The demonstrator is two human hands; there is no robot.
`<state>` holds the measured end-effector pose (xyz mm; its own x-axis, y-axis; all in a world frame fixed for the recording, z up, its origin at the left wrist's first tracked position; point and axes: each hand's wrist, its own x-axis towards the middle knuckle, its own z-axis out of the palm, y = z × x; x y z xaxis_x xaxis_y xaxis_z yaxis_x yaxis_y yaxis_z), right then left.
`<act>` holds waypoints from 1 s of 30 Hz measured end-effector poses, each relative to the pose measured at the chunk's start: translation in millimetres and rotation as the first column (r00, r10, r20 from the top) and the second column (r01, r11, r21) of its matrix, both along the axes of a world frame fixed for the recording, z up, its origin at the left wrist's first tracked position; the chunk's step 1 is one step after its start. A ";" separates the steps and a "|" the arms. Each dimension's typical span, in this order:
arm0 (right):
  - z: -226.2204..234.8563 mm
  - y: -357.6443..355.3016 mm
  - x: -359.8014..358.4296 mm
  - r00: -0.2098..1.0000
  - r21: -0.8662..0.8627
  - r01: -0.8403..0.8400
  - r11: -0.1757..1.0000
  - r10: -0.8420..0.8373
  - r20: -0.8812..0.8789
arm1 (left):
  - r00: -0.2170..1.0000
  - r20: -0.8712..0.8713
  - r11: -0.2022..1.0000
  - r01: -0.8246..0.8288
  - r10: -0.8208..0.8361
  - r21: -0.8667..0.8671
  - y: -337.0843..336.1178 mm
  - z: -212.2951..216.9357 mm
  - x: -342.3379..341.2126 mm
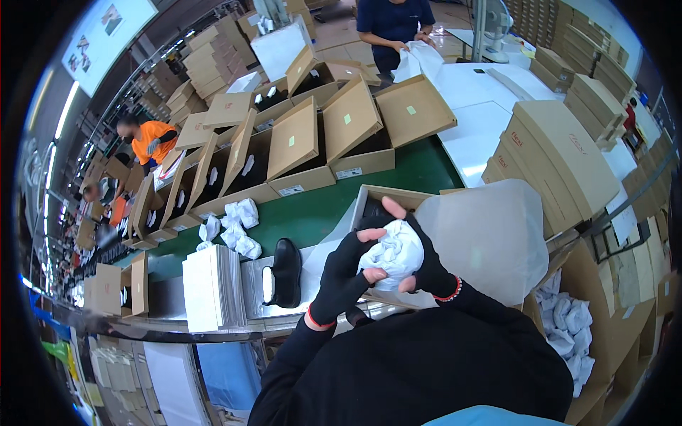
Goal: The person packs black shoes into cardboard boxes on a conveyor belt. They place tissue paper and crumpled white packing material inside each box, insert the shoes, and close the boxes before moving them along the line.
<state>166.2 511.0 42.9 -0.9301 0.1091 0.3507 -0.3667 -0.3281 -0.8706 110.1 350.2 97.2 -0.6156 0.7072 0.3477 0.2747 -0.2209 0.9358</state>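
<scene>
Between my two black fingerless gloves I hold a crumpled ball of white paper [393, 254]. My left hand [346, 263] closes on its left side, with thumb and fingertips pressed to it. From the right, my right hand [424, 248] wraps round the same ball. Beneath my hands is an open cardboard shoe box [366, 193], with something dark in its far left corner and a sheet of translucent paper [479, 234] spread over its right side. To the left, a black ankle boot [285, 273] stands on the metal bench edge, a white filling showing at its side.
A stack of white paper sheets [212, 287] and several paper balls [240, 220] lie left of the boot. Open shoe boxes [293, 142] line the green belt [426, 167]. Closed boxes [554, 163] stand at right, above a carton of paper balls [566, 326]. Co-workers [395, 28] stand beyond.
</scene>
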 end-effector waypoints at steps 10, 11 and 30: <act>-13.5 -11.4 8.2 0.978 0.087 0.190 0.978 -0.197 0.070 | 0.889 -0.099 0.894 -0.448 0.446 0.009 14.5 -29.7 8.0; -20.2 -12.6 6.0 0.961 0.144 0.263 0.954 -0.273 0.052 | 0.763 -0.226 0.794 -0.601 0.605 0.096 17.8 -41.3 7.0; -142.5 54.7 -19.7 0.840 0.111 0.529 0.841 -0.538 0.068 | 0.558 -0.594 0.806 -0.500 0.580 0.318 31.3 -25.1 -24.0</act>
<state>146.4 565.7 -99.6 -0.7647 0.5719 0.2969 -0.3805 -0.0290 -0.9243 86.1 381.5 72.1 -0.4659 0.2544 0.8475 0.8840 0.0931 0.4581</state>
